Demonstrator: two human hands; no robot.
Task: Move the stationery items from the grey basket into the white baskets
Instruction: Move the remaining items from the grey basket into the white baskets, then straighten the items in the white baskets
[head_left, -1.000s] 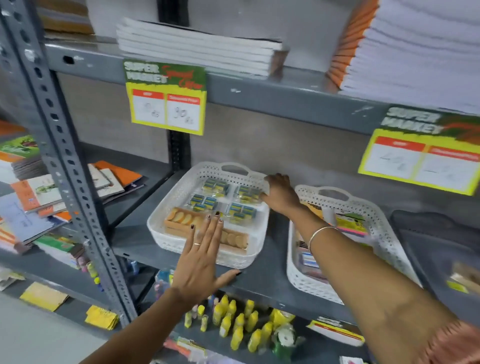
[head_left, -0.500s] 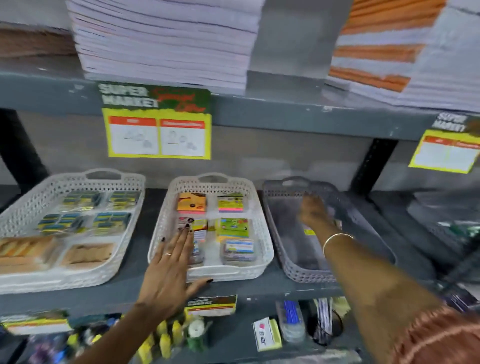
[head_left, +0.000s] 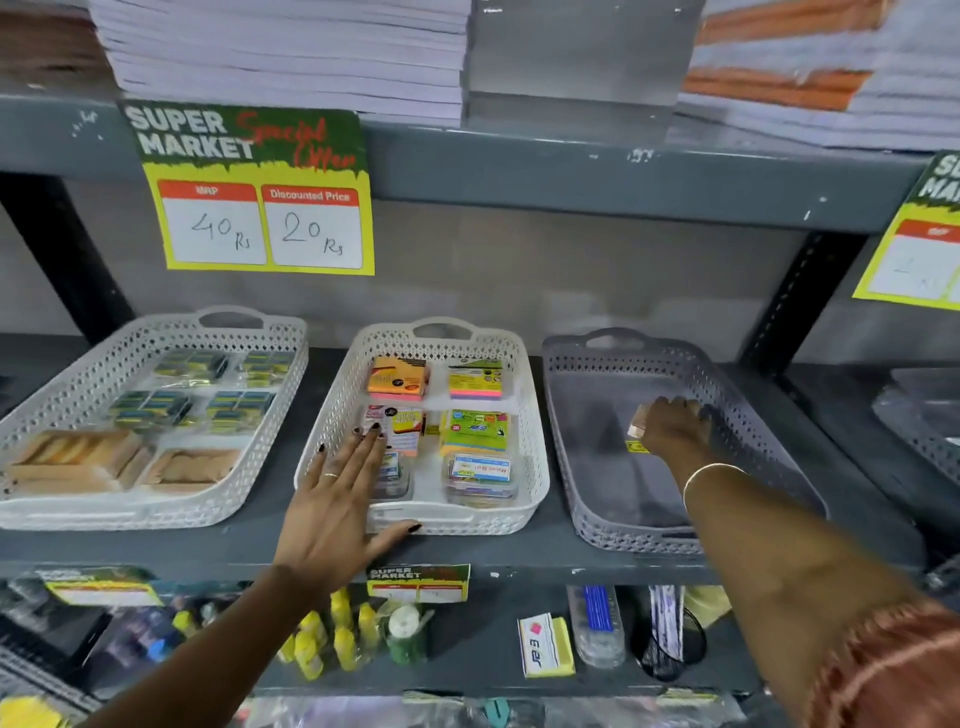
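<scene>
Your right hand (head_left: 670, 426) closed on small item (head_left: 638, 425) inside grey basket (head_left: 582, 415), frame right. Your left hand (head_left: 337, 499) open, flat on middle white basket (head_left: 535, 467) front rim. Dark metal shelf (head_left: 519, 551); price sign (head_left: 254, 192) upper left.

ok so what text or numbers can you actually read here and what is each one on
"SUPER MARKET Special Offer", "MRP 40 Rs", "Discounted Price 20 Rs": yellow price sign on the upper shelf edge.
"SUPER MARKET": small tag on the lower shelf edge; its prices are blurred.
Right-hand sign: cut off, blurred.
Sticky-note packs in the middle white basket: too small.
</scene>
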